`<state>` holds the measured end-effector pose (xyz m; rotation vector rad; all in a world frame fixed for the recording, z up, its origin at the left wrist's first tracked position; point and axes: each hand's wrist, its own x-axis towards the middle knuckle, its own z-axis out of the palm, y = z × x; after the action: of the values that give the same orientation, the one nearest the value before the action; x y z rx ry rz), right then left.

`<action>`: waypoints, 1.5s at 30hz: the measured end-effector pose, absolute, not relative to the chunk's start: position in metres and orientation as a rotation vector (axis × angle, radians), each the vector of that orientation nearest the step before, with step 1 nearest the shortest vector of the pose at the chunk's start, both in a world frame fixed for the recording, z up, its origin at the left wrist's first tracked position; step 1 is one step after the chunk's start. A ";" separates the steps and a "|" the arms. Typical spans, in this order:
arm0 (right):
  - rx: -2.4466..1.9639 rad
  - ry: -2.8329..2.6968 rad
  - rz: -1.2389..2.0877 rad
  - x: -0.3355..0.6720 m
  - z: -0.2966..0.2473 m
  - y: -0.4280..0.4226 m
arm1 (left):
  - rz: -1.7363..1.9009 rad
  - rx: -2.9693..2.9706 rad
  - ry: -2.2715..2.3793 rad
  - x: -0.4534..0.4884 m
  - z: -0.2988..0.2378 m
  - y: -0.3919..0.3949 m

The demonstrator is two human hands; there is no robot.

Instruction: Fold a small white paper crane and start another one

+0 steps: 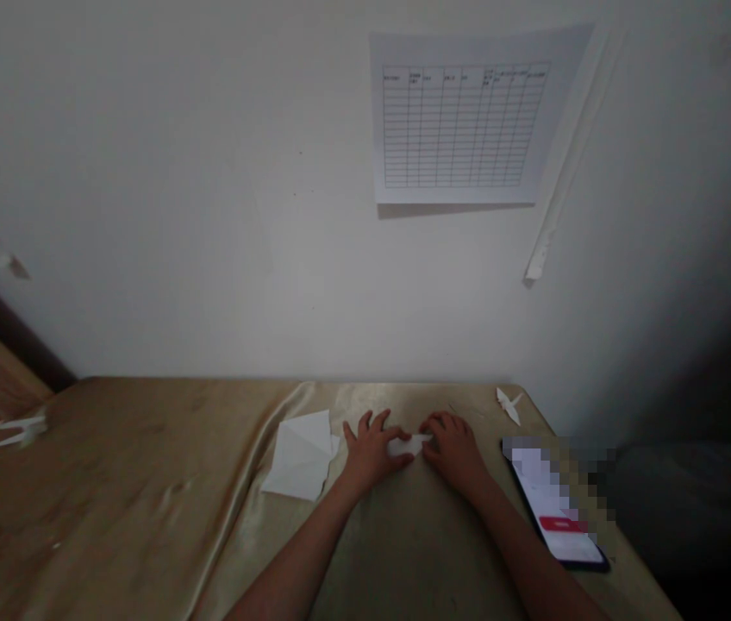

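A small folded piece of white paper (409,446) lies low over the cloth between my two hands. My left hand (375,447) pinches its left side with thumb and index finger, the other fingers spread upward. On the right side, my right hand (452,444) grips the paper's edge between thumb and curled fingers. To the left of my left hand rest several creased white paper sheets (301,455), overlapping one another. A finished-looking paper crane (509,406) sits beyond my right hand, near the table's back right corner.
A gold satin cloth (146,483) with a raised crease covers the table. A phone (559,509) with a lit screen lies at the right edge. Folded paper cranes (20,429) are at the far left. A printed chart (462,125) hangs on the wall (210,172).
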<state>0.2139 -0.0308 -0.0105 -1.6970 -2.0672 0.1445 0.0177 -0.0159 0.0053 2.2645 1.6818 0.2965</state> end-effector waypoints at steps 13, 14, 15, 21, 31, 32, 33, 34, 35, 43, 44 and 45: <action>-1.688 -2.079 0.127 0.217 -0.017 -0.025 | 0.280 2.268 1.694 0.017 0.004 -0.015; -1.692 -2.079 0.131 0.218 -0.017 -0.024 | 0.284 2.267 1.693 0.017 0.004 -0.015; -1.698 -2.078 0.134 0.218 -0.016 -0.023 | 0.287 2.266 1.691 0.017 0.003 -0.015; -1.732 -2.082 0.136 0.218 -0.016 -0.021 | 0.280 2.257 1.698 0.017 0.003 -0.015; -1.688 -2.085 0.190 0.226 -0.020 -0.017 | 0.272 2.262 1.690 0.016 0.006 -0.016; -1.670 -2.091 0.207 0.228 -0.021 -0.016 | 0.271 2.267 1.685 0.016 0.006 -0.016; -1.654 -2.096 0.223 0.230 -0.022 -0.016 | 0.263 2.271 1.681 0.015 0.005 -0.015; -1.638 -2.099 0.238 0.231 -0.023 -0.016 | 0.250 2.275 1.678 0.014 0.005 -0.015; -1.624 -2.102 0.251 0.232 -0.024 -0.017 | 0.239 2.279 1.671 0.013 0.005 -0.014; -1.607 -2.116 0.242 0.232 -0.021 -0.018 | 0.143 2.291 1.624 0.005 0.009 -0.008; -1.611 -2.114 0.235 0.231 -0.019 -0.019 | 0.139 2.290 1.619 0.004 0.010 -0.008; -1.615 -2.113 0.229 0.229 -0.018 -0.020 | 0.138 2.291 1.614 0.004 0.011 -0.009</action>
<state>0.2293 -0.0195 -0.0182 -1.6154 -2.1131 0.2290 0.0042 -0.0086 0.0106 2.2911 1.6136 0.1380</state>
